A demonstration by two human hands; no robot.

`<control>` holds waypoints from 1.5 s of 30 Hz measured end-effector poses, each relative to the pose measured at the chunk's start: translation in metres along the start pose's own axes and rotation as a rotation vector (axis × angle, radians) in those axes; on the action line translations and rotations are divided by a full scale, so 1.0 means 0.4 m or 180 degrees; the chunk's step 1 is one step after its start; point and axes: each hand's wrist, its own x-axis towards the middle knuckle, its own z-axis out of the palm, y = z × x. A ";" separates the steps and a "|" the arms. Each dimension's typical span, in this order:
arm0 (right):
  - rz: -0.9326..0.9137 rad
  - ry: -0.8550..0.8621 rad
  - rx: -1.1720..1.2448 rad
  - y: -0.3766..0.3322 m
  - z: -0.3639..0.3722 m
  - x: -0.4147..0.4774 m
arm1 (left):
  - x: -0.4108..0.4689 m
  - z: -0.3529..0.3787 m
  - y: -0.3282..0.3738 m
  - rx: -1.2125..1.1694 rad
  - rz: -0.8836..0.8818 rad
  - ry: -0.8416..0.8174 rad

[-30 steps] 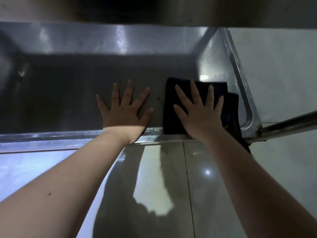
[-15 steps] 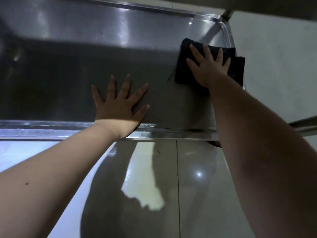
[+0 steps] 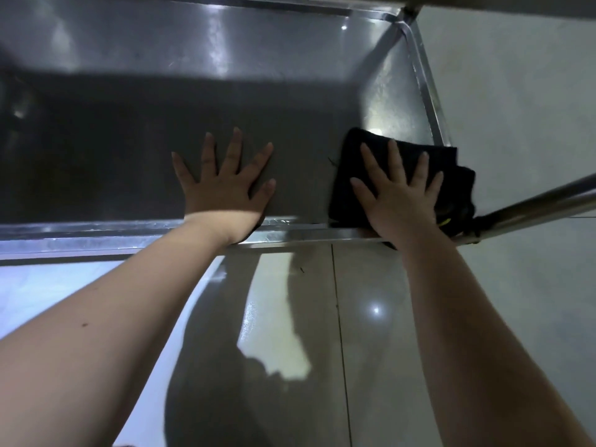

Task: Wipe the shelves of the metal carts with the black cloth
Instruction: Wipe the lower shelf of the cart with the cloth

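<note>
Black cloth point(image 3: 346, 188) lay folded right of centre in the frame, at the near right corner of the cart shelf point(image 3: 129, 140). The right hand point(image 3: 400, 201) pressed it flat, fingers straight and spread. Left of it, the left hand point(image 3: 222, 191) rested flat on bare metal. The hands were well apart. Beyond them the shelf's far wall gleamed.

A glossy tiled floor point(image 3: 387, 366) fills the lower part of the view. A thin dark grout line point(image 3: 340, 333) runs down it, slightly tilted. Just right of the line shines a small round light reflection point(image 3: 375, 309). A broad dark shadow point(image 3: 219, 382) lies left of the line, touching a pale lit patch point(image 3: 274, 324). The floor's far left glows bluish-white.
</note>
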 end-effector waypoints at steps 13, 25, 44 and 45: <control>0.0294 0.0013 0.0196 0.065 -0.007 0.004 | -0.006 -0.025 -0.019 -0.0063 0.0181 -0.0092; 0.0698 -0.0190 0.0109 -0.094 -0.009 -0.031 | -0.068 -0.070 -0.361 0.0124 -0.0244 0.0095; 0.1006 0.0020 0.0285 -0.036 -0.019 0.047 | -0.067 -0.058 -0.355 0.0178 -0.0238 0.0047; 0.1042 0.0083 0.0363 -0.068 -0.022 0.055 | -0.067 -0.057 -0.352 0.0172 -0.0242 0.0043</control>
